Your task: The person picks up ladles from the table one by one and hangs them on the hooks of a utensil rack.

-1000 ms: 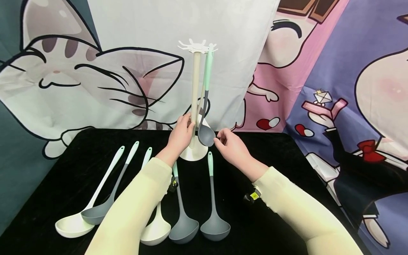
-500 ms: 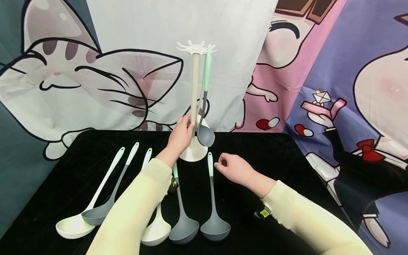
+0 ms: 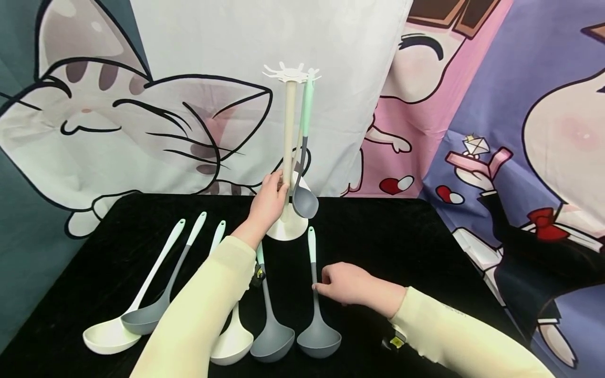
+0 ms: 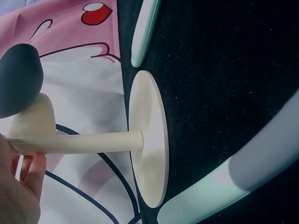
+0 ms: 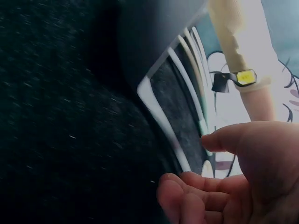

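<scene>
My left hand [image 3: 267, 202] grips the pole of a cream utensil stand [image 3: 289, 126]; in the left wrist view its fingers [image 4: 35, 175] curl round the pole above the round base. From the stand's top hooks hangs a grey ladle [image 3: 305, 202] with a mint handle, partly covering a white utensil [image 4: 35, 121] behind it. My right hand [image 3: 347, 283] is over the table beside the shaft of the rightmost grey ladle [image 3: 319, 336], which lies bowl toward me. The right wrist view shows its thumb and fingers apart, with nothing between them.
Left of that ladle lie another grey ladle [image 3: 273, 336] and a white ladle [image 3: 232, 341], partly under my left sleeve. Farther left, a grey ladle [image 3: 146, 315] overlaps a white ladle [image 3: 111, 335]. Black cloth [image 3: 392, 231] covers the table; a cartoon curtain [image 3: 198, 31] hangs behind.
My right hand has left the hanging ladle's bowl and come down toward me, to the shaft of the rightmost ladle on the table. My left hand has stayed on the pole.
</scene>
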A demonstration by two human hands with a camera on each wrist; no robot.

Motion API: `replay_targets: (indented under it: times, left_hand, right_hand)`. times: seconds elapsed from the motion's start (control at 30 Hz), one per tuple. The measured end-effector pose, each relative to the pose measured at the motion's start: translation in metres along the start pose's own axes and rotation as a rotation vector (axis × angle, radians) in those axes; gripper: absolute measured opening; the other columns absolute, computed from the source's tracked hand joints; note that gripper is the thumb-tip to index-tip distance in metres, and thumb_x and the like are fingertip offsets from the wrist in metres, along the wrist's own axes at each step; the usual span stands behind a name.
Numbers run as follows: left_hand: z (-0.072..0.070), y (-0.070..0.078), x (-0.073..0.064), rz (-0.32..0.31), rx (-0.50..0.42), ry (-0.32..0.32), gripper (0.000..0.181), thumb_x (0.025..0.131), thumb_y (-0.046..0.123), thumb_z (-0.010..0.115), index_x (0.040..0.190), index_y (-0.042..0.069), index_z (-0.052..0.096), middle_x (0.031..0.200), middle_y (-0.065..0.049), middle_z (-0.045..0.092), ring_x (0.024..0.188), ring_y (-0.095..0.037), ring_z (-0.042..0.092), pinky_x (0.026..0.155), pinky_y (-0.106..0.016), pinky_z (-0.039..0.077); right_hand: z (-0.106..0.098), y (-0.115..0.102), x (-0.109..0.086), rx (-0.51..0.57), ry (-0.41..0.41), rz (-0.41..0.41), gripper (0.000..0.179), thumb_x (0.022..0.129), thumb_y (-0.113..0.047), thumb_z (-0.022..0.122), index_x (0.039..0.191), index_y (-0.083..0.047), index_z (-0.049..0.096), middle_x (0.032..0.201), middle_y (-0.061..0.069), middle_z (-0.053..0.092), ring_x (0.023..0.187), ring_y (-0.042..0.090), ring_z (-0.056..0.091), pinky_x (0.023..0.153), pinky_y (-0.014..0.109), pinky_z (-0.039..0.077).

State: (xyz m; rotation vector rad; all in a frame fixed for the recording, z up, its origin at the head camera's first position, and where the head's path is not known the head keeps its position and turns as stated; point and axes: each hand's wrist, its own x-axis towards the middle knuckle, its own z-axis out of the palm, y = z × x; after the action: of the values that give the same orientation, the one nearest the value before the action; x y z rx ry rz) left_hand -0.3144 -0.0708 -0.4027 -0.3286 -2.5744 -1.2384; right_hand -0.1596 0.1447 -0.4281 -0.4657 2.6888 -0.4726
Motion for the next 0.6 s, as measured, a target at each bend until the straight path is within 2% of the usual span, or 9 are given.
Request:
replay_targets:
  times: [0.2, 0.6]
  left_hand:
    - [0.0, 0.0, 0.001, 0.003, 0.004, -0.001, 0.046, 0.106, 0.032, 0.045, 0.149, 0.016, 0.04, 0.131, -0.008, 0.049, 0.119, -0.023, 0.058, 0.091, -0.045, 0.05]
    - [0.001, -0.001, 0.0, -0.01, 0.01, 0.0, 0.046, 0.106, 0.034, 0.045, 0.149, 0.018, 0.04, 0.132, -0.007, 0.049, 0.12, -0.021, 0.058, 0.093, -0.044, 0.049]
  right_hand:
    - [0.01, -0.001, -0.008, 0.009, -0.034, 0.007, 0.03, 0.093, -0.045, 0.064, 0.078, -0.02, 0.059, 0.055, -0.003, 0.056, 0.044, 0.013, 0.057, 0.045, 0.03, 0.047]
    - [0.021, -0.002, -0.013, 0.074, -0.048, -0.008, 0.031, 0.091, -0.045, 0.068, 0.077, -0.019, 0.058, 0.054, -0.003, 0.057, 0.042, 0.013, 0.057, 0.044, 0.029, 0.048]
